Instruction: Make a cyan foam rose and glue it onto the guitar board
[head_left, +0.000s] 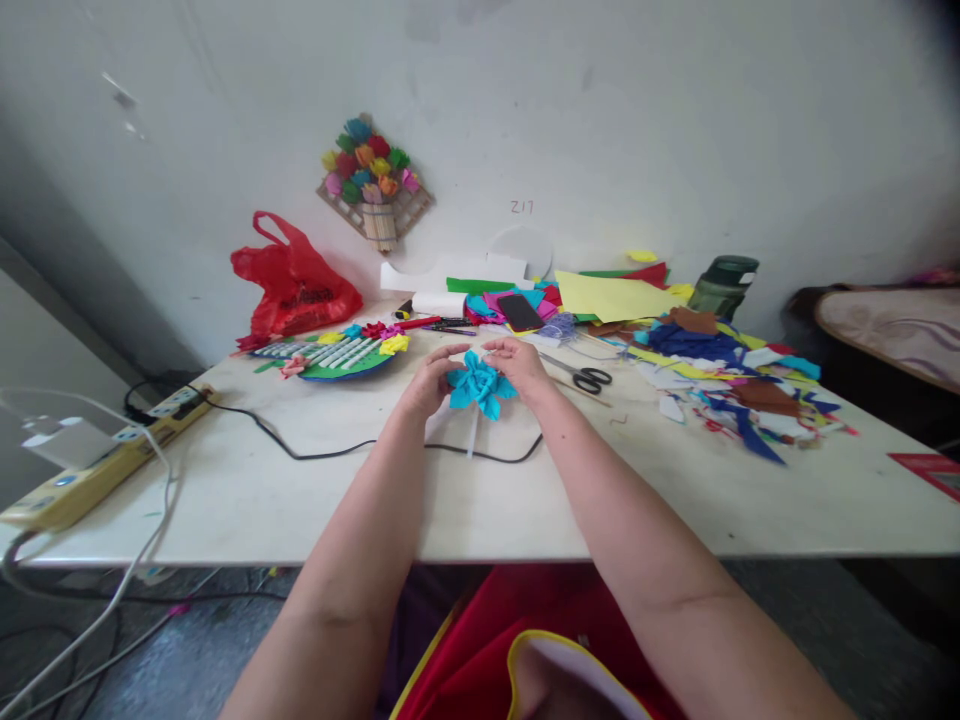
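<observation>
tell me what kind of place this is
Most likely a home craft corner or small workroom: a table against a plain wall is strewn with coloured paper scraps and scissors, a paper-flower bouquet hangs on the wall, and the left hand and right hand hold a blue paper flower.

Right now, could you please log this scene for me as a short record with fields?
left hand: grips the blue paper flower on its left side
right hand: pinches the same flower from the right
flower: held just above the table, with a white strip hanging below it
near the hands: scissors to the right, black cable under the forearms
table, right side: coloured paper scraps
table, left side: power strip, red plastic bag
wall: paper bouquet
</observation>
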